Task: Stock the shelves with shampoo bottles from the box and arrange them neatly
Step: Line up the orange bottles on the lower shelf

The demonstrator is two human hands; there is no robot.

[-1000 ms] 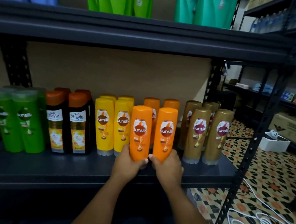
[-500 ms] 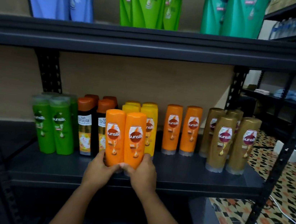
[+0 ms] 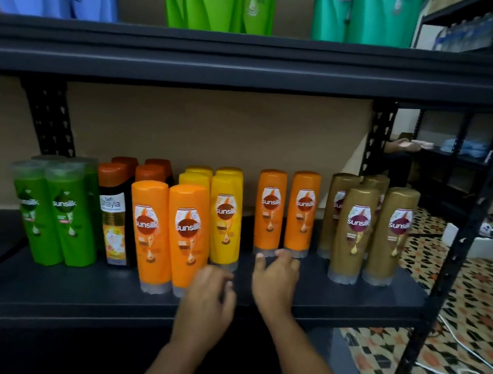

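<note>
Hands: left hand point(image 3: 208, 304), right hand point(image 3: 273, 281) loose, empty | front orange bottles point(image 3: 169, 236) just left | risk: knuckle brush topples pair

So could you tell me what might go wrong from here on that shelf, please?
1. The two front orange bottles stand near the shelf's front edge; the left hand beside them could knock them off.
2. The right hand is close to the rear orange pair; a bump might topple them.
</note>
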